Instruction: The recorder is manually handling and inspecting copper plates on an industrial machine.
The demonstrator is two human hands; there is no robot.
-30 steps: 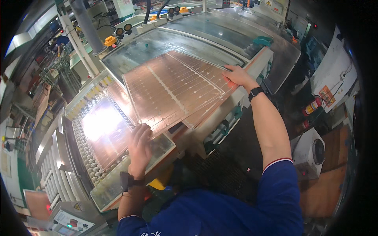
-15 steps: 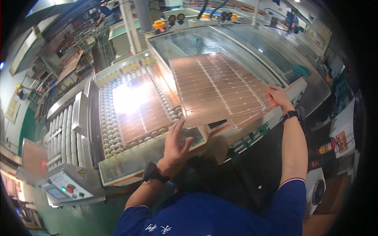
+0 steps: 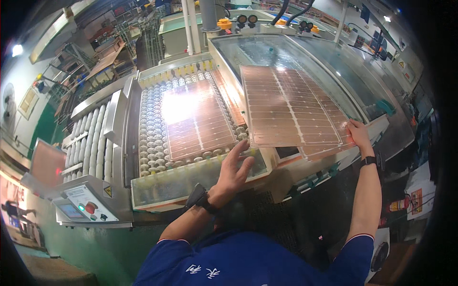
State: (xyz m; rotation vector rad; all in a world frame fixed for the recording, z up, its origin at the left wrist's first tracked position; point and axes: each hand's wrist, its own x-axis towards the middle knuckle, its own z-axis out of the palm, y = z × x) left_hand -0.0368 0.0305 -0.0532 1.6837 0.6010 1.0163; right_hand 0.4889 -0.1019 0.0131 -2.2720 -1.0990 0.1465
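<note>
Currently, a copper-coloured panel lies slanted across a clear cover, its right edge grasped by the right hand; the left hand, unclenched, is beside its near-left corner; leftward, another panel rests on rollers.

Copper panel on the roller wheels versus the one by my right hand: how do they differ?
The left panel lies on roller wheels; the right panel lies to their right. The left panel carries a broad white glare; the right panel shows smaller glints. Both are coppery with pale lines.
</note>
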